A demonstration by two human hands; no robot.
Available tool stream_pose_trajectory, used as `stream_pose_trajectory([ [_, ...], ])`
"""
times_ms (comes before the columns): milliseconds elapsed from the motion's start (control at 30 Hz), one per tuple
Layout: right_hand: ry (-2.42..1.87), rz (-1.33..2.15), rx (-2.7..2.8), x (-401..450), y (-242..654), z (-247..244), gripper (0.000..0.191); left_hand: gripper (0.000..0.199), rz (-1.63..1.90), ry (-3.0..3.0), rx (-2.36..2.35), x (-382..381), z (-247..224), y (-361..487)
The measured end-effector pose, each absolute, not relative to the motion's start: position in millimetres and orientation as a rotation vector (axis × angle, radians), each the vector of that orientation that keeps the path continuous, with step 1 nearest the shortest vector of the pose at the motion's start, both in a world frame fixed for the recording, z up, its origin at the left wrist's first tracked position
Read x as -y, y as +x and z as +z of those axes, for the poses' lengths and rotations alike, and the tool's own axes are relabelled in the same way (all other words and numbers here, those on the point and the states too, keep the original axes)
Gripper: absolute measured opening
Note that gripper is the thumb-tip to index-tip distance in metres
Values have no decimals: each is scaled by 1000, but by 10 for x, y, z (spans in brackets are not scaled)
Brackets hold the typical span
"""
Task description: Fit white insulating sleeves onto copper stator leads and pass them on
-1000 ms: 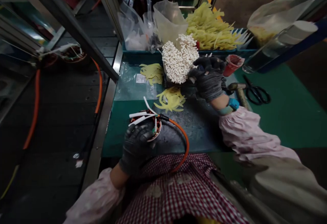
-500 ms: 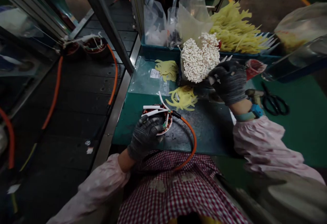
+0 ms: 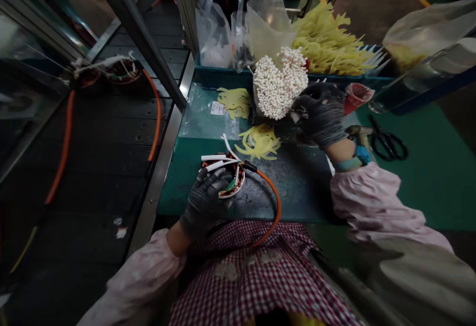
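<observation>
My left hand (image 3: 206, 201), in a dark grey glove, wraps its fingers over the near left side of a round motor stator (image 3: 238, 185) with copper windings. White sleeves (image 3: 214, 158) stick out on its left and upper side. An orange cable (image 3: 275, 192) leaves it on the right and curves down to the checked apron. At the right edge of a dense bundle of thin white tubes or ties (image 3: 275, 88), my gloved right hand (image 3: 322, 114) has its fingers curled. Whatever those fingertips hold is hidden.
Yellow strips (image 3: 260, 141) lie behind the stator, with a further pile (image 3: 235, 102) on a plastic bag. Teal trays at the back hold bags and many yellow strips (image 3: 327, 41). To the right are black scissors (image 3: 388, 143), a hammer-like tool (image 3: 360, 132) and a clear bottle (image 3: 416, 81).
The whole view has shifted slightly, so things sit further left. My right hand stays by the white bundle with its fingers a little lower; my left hand stays on the stator.
</observation>
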State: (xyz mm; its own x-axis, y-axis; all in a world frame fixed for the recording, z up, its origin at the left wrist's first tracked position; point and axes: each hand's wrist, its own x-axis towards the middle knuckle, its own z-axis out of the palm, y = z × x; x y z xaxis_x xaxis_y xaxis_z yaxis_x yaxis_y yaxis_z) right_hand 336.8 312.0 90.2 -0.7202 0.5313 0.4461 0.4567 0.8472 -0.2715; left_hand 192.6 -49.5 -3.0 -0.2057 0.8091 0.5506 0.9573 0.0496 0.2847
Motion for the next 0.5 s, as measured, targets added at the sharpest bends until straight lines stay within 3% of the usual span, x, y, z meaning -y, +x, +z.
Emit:
stream_pose_trajectory([
  [100,-634,426,2423,-2972,3498,1021,17,39,-862,-1853,2144,489,23,1920],
  [267,-558,946,2015,-2319,3800,1390,27,20,-857,-1867,2052,492,81,1932],
  [367,-567,1160,2171,-1859,3917,1423,21,14,-803,-1879,2060,508,74,1937],
  [500,-648,1097,2284,-1435,3934,1080,18,20,-829,-1858,2202,522,67,1958],
])
